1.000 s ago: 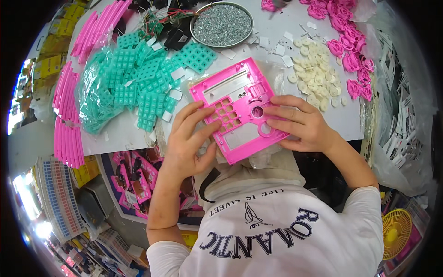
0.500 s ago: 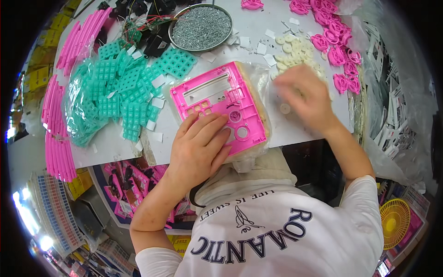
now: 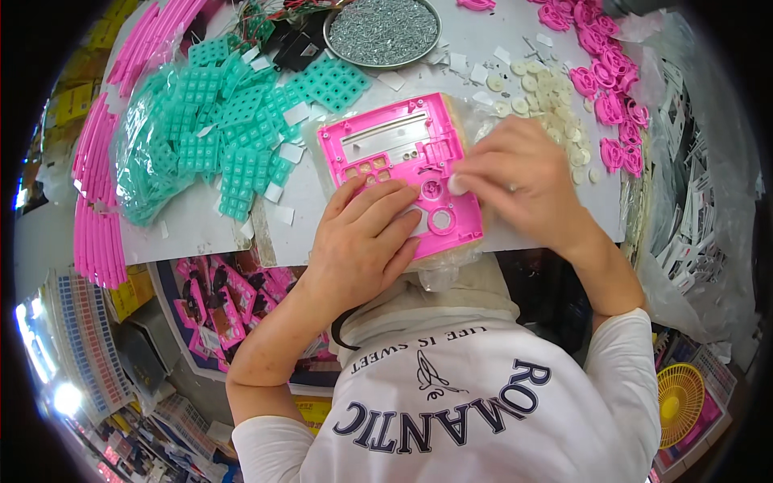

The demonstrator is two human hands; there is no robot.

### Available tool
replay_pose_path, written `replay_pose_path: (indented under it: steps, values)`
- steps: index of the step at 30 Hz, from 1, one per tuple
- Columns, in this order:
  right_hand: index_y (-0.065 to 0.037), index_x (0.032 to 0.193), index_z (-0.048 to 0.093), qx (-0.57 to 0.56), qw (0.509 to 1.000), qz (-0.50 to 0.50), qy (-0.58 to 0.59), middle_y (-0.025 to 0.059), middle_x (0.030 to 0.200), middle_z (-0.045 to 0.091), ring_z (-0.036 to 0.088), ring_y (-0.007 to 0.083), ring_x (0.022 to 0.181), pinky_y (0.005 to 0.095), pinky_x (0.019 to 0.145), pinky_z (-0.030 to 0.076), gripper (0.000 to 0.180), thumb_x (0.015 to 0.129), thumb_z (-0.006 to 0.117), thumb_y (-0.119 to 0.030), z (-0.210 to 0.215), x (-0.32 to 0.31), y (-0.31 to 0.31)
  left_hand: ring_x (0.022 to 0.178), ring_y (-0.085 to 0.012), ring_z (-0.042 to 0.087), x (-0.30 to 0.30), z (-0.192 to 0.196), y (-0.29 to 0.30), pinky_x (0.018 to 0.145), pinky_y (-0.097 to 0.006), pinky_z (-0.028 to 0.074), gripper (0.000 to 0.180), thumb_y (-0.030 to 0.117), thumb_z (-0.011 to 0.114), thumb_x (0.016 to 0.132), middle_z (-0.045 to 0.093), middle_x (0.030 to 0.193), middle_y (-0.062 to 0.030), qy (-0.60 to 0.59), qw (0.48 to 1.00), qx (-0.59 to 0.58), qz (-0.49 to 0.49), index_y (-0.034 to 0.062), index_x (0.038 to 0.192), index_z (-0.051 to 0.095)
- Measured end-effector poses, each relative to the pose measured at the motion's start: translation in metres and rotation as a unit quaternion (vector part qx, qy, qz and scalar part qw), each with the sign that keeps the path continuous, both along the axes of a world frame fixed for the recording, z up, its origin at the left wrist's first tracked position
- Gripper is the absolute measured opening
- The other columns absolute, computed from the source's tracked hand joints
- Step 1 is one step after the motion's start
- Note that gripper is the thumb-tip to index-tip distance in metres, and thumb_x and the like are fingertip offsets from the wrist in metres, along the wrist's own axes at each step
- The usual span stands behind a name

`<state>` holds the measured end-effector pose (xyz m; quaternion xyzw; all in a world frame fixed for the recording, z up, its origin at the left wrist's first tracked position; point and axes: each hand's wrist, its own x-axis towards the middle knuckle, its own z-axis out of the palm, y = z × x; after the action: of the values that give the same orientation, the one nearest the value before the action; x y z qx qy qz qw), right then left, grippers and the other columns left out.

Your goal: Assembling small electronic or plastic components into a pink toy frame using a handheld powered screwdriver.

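A pink plastic panel with a long slot and round holes lies flat on the white table, on a pale pad. My left hand presses down on its lower left part, fingers spread over it. My right hand pinches a small cream round disc just above the panel's right side, next to one round hole. A heap of the same cream discs lies to the right of the panel.
Teal rubber keypad mats are piled at the left, some in a clear bag. A metal bowl of small screws stands at the back. Pink round parts lie at the far right; pink strips line the left edge.
My right hand went to the cream discs, took one and came back over the panel's right side. My left hand slid onto the panel and holds it flat.
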<state>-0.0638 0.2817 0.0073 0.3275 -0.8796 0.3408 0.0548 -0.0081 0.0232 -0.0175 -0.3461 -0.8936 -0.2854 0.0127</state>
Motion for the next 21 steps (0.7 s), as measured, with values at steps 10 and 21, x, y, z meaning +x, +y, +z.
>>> replay_pose_path:
  steps: [10, 21]
  values:
    - [-0.008, 0.084, 0.07, 0.167, 0.984, 0.011, -0.064, 0.0053, 0.085, 0.068, 0.06, 0.028, 0.094, 0.0442, 0.083, 0.042, 0.01, 0.081, 0.075, -0.016, 0.0, -0.005, -0.037, 0.122, -0.0267, 0.061, 0.0, -0.004, 0.001, 0.113, -0.048, 0.039, 0.026, 0.017, 0.075, 0.082, 0.067, 0.124, -0.0079, 0.001, 0.999, 0.037, 0.007, 0.0082, 0.105, 0.072]
    - [-0.009, 0.083, 0.068, 0.179, 0.978, -0.03, -0.103, 0.0066, 0.086, 0.07, 0.062, 0.0283, 0.094, 0.0454, 0.087, 0.039, 0.006, 0.082, 0.071, -0.013, 0.004, -0.003, -0.042, 0.122, -0.0261, 0.061, -0.001, -0.005, 0.0, 0.112, -0.048, 0.039, 0.024, 0.018, 0.076, 0.081, 0.067, 0.124, -0.0075, -0.002, 0.999, 0.043, 0.004, 0.0085, 0.104, 0.072]
